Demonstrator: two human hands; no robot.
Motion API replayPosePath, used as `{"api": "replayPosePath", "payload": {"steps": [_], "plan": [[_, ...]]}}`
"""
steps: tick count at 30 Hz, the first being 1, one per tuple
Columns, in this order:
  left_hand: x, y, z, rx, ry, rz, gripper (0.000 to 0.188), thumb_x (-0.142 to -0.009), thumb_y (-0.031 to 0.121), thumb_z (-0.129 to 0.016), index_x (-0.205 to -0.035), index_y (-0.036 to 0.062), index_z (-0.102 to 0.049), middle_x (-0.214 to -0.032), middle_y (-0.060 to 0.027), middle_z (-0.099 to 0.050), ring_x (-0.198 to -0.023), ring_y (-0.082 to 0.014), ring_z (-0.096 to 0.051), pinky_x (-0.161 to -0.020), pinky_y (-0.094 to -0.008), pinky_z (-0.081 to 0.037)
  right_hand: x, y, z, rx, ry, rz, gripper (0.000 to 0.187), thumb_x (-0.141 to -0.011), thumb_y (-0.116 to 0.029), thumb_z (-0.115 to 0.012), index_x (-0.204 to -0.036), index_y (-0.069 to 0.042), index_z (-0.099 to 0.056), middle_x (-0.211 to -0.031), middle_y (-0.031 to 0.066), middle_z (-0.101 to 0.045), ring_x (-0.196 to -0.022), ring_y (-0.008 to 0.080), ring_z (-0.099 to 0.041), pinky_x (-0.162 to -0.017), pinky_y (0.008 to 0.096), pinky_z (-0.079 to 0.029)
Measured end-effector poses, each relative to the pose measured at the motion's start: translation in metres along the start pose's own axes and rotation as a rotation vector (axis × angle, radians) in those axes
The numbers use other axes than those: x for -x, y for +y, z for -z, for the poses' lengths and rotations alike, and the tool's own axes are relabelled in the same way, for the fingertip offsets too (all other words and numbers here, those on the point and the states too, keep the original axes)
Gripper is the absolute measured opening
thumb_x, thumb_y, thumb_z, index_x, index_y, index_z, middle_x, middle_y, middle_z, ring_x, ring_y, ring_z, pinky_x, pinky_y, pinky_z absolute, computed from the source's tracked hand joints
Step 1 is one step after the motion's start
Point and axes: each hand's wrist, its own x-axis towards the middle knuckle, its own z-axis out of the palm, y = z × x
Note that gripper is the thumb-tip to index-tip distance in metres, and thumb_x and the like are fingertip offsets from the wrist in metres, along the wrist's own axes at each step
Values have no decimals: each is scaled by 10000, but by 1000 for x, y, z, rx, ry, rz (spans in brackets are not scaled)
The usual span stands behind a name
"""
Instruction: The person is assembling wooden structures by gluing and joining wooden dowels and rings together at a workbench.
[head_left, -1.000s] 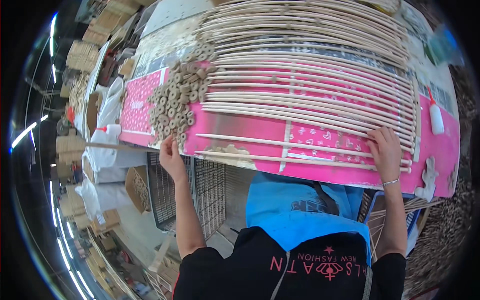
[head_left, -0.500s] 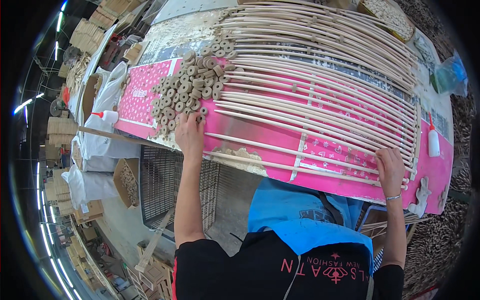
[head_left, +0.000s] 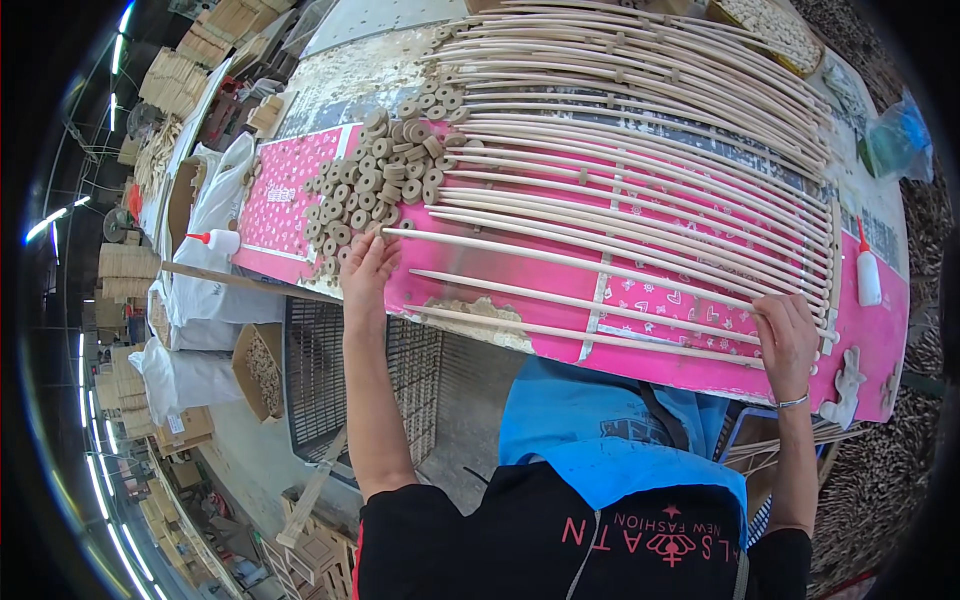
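My left hand point(head_left: 368, 268) is closed in a pinch beside the pile of round wooden rings point(head_left: 372, 180). Between its fingertips is what looks like one small wooden ring, mostly covered, meeting the left tip of a long pale wooden dowel point(head_left: 560, 260). My right hand point(head_left: 785, 335) grips the same dowel near its right end, fingers and thumb pressed together. Closer to me, two more dowels point(head_left: 600, 343) lie across the pink table covering point(head_left: 480, 255). Beyond, many dowels point(head_left: 640, 165) lie side by side, some with a ring partway along.
A wooden strip point(head_left: 833, 260) runs along the dowels' right ends. Two white glue bottles with red tips stand or lie at the sides, one bottle point(head_left: 868, 275) right, another bottle point(head_left: 222, 241) left. A white glue-stained piece point(head_left: 846, 388) lies front right. Below left is a grey plastic crate point(head_left: 320, 400).
My left hand has drawn back slightly left from the ring pile. The dowel in my right hand has shifted left, so its left tip now meets my left fingertips.
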Motion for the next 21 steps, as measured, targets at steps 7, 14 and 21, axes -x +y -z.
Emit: {"api": "replayPosePath", "payload": {"steps": [7,14,21], "plan": [[1,0,-2,139,-46,27,289,-1069,128,-621,-1308,-31,-651,-1165,-127,-731,-1034,-207,-723,-941,-318,-607,1,1,-1,-15,-4,-18,167,-826,3,-763,-967,-22,-676,-922,101,-705,-853,288,-627,-737,397,-504],[2,10,1,230,-123,83,311,-1056,154,-653,-1297,-44,-658,-1077,-116,-742,-974,-167,-725,-875,-272,-631,1,9,4,-19,2,-6,169,-821,5,-758,-965,-15,-670,-910,108,-690,-855,297,-625,-748,405,-505],[0,10,-2,414,-198,137,338,-1060,164,-646,-1319,-53,-631,-1112,-117,-717,-961,-155,-716,-876,-258,-636,8,15,6,-56,-52,-38,168,-820,11,-750,-965,-22,-671,-904,105,-684,-859,297,-624,-748,401,-508]]}}
